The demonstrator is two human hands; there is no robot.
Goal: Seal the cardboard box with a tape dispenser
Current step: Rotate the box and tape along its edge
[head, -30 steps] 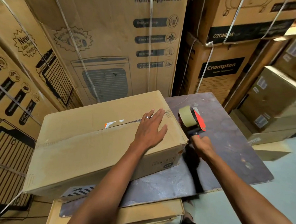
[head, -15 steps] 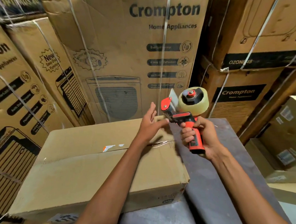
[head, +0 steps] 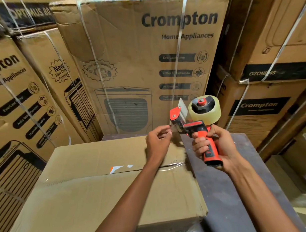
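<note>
Clearly the tape dispenser [head: 195,121] is a light, stiff plastic tool, held up in the air above the bench's far right part, past the far right corner of the cardboard box [head: 106,190]. Its orange handle is the natural hold, and the right hand [head: 213,146] has its grip clamped round that handle, roll uppermost. The tape itself looks thin, limp and sticky, likely to curl back on itself, so only its free end should be taken. The left hand [head: 158,141] does so, its grip pinched on the clear end at the tool's mouth. The box lies closed on the dark bench [head: 226,191], toward its left side; the flaps seem springy and the centre seam not fully taped. Big printed cartons [head: 147,64] stand stacked behind the bench.
</note>
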